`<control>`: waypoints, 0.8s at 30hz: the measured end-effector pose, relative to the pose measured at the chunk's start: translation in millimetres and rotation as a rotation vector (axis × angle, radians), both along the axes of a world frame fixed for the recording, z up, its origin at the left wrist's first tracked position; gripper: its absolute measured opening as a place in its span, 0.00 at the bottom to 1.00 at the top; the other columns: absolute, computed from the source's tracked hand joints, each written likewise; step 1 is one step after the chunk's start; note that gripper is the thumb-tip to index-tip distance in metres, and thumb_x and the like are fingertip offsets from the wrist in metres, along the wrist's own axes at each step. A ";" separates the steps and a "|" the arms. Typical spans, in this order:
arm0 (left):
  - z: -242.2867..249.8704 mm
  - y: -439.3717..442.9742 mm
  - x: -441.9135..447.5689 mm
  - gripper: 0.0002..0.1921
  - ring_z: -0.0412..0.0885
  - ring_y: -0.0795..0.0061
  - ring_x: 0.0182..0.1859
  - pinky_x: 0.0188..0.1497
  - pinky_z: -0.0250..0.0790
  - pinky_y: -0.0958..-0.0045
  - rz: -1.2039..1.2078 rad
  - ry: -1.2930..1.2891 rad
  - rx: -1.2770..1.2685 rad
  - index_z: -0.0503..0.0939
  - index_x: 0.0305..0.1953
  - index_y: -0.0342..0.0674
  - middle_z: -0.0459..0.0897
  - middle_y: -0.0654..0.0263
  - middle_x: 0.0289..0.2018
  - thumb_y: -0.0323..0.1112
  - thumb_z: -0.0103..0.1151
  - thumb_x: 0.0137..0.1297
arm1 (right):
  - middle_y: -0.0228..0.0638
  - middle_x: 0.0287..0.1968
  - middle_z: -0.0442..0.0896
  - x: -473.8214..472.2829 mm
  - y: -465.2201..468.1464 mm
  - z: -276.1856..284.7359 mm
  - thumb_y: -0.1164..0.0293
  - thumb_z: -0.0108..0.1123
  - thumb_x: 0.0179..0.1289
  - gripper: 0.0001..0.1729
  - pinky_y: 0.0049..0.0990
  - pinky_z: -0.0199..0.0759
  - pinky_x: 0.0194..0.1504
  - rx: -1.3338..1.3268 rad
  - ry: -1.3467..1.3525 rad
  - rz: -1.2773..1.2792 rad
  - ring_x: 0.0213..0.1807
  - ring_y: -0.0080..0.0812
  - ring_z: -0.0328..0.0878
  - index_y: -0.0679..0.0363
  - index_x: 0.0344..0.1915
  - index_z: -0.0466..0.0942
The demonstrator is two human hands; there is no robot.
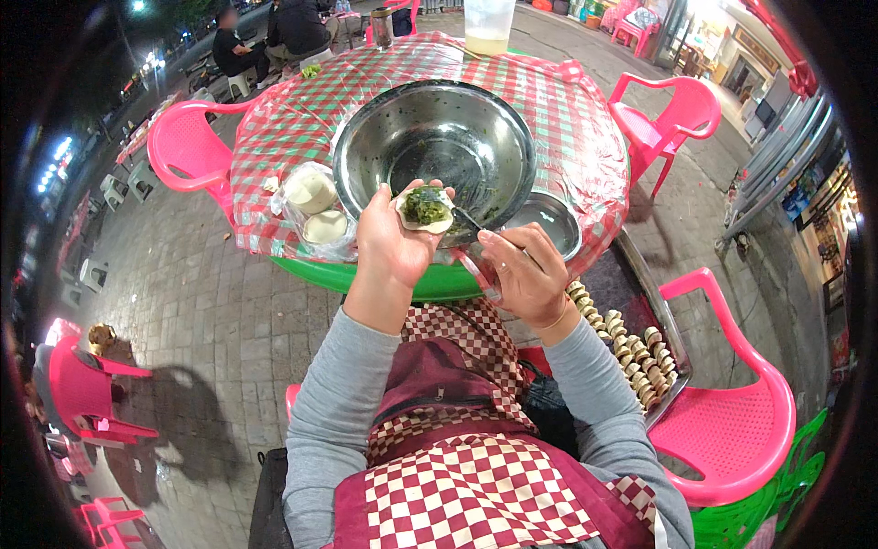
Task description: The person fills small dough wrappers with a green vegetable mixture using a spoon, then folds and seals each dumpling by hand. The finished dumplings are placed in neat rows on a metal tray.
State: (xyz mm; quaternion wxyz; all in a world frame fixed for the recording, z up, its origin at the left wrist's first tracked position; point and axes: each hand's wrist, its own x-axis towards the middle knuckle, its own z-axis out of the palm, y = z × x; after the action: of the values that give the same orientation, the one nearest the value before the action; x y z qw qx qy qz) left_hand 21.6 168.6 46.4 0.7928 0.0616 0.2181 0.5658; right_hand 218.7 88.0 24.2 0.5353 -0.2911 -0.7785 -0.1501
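Note:
My left hand (391,243) is palm up over the near side of a large stainless steel bowl (439,110). On its fingers lies a round dough wrapper (410,223) topped with a mound of chopped green filling (426,204). My right hand (528,271) grips a thin utensil (468,218), whose tip meets the wrapper's right edge; the tip's shape is hidden by filling. Green bits cling to the bowl's inside. Left of the bowl, two stacks of round wrappers (310,189) sit in clear plastic. A shallow metal dish (564,218) is partly behind my right hand.
A red-checked, plastic-covered round table (281,144) holds these. Low at my right, a tray (634,281) carries rows of filled dumplings (634,364), beside a pink chair (727,418). More pink chairs (192,144) flank the table. A clear plastic container (488,27) stands at the far edge. People sit beyond.

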 end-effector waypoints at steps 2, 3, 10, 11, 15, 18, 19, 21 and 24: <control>0.6 -2.3 0.9 0.31 0.79 0.32 0.68 0.72 0.73 0.33 -0.001 0.013 0.014 0.70 0.64 0.27 0.80 0.37 0.63 0.54 0.28 0.92 | 0.37 0.41 0.82 -0.3 2.1 2.2 0.83 0.80 0.52 0.24 0.34 0.79 0.36 -0.005 -0.003 0.016 0.36 0.38 0.82 0.65 0.52 0.88; 1.1 -3.2 1.0 0.31 0.79 0.32 0.68 0.72 0.73 0.33 0.003 0.026 0.023 0.70 0.64 0.27 0.80 0.37 0.64 0.54 0.28 0.92 | 0.37 0.41 0.82 -1.2 2.8 3.5 0.83 0.80 0.52 0.24 0.34 0.79 0.36 -0.017 -0.014 0.033 0.36 0.38 0.81 0.65 0.51 0.88; 5.7 -7.6 -4.5 0.31 0.79 0.34 0.69 0.72 0.73 0.32 0.029 0.020 0.026 0.71 0.64 0.28 0.81 0.39 0.63 0.53 0.26 0.93 | 0.40 0.41 0.88 -4.4 0.1 12.3 0.84 0.75 0.63 0.15 0.34 0.79 0.40 -0.008 0.146 -0.073 0.39 0.40 0.84 0.68 0.51 0.88; 5.0 -10.0 -6.6 0.31 0.79 0.34 0.69 0.72 0.73 0.33 0.040 0.031 0.036 0.71 0.64 0.28 0.81 0.39 0.63 0.53 0.25 0.93 | 0.40 0.41 0.88 -4.0 3.6 13.4 0.84 0.75 0.64 0.15 0.34 0.79 0.41 -0.018 0.164 -0.130 0.39 0.40 0.84 0.67 0.51 0.88; -3.4 -25.6 -21.4 0.33 0.82 0.39 0.66 0.70 0.76 0.35 0.044 -0.027 0.096 0.75 0.61 0.29 0.84 0.42 0.61 0.53 0.23 0.93 | 0.40 0.38 0.86 -9.8 20.6 13.2 0.80 0.75 0.64 0.11 0.42 0.76 0.48 -0.192 0.021 -0.354 0.43 0.46 0.82 0.62 0.47 0.88; -14.0 -49.7 -45.8 0.32 0.85 0.41 0.61 0.64 0.81 0.38 -0.023 -0.187 0.154 0.77 0.57 0.30 0.87 0.44 0.57 0.52 0.24 0.93 | 0.37 0.39 0.84 -24.5 27.5 11.3 0.64 0.76 0.66 0.10 0.46 0.70 0.52 -0.241 -0.091 -0.414 0.47 0.46 0.80 0.55 0.42 0.88; -17.6 -59.4 -54.8 0.32 0.87 0.43 0.59 0.63 0.82 0.39 -0.029 -0.198 0.165 0.78 0.57 0.31 0.87 0.44 0.56 0.52 0.25 0.93 | 0.38 0.38 0.83 -27.6 25.2 11.7 0.62 0.76 0.67 0.10 0.47 0.70 0.52 -0.255 -0.123 -0.437 0.48 0.46 0.80 0.55 0.42 0.87; -27.4 -84.5 -63.2 0.30 0.87 0.44 0.60 0.63 0.83 0.39 0.034 -0.153 0.176 0.79 0.59 0.31 0.87 0.46 0.57 0.50 0.28 0.93 | 0.41 0.40 0.83 -31.5 14.7 12.9 0.62 0.73 0.70 0.11 0.48 0.69 0.52 -0.356 -0.129 -0.466 0.50 0.49 0.79 0.57 0.44 0.87; -38.1 -124.1 -72.2 0.29 0.85 0.44 0.65 0.65 0.82 0.42 0.045 -0.120 0.039 0.75 0.67 0.33 0.85 0.47 0.62 0.52 0.32 0.93 | 0.43 0.41 0.82 -36.5 -9.9 18.0 0.67 0.66 0.77 0.10 0.48 0.68 0.54 -0.311 -0.056 -0.388 0.49 0.52 0.78 0.62 0.49 0.85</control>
State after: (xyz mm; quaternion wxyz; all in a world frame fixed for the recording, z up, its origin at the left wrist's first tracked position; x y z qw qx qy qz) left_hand -50.5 44.5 8.2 0.7901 0.0378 0.1605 0.5903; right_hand 182.2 78.1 42.3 0.4233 -0.5097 -0.7365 -0.1365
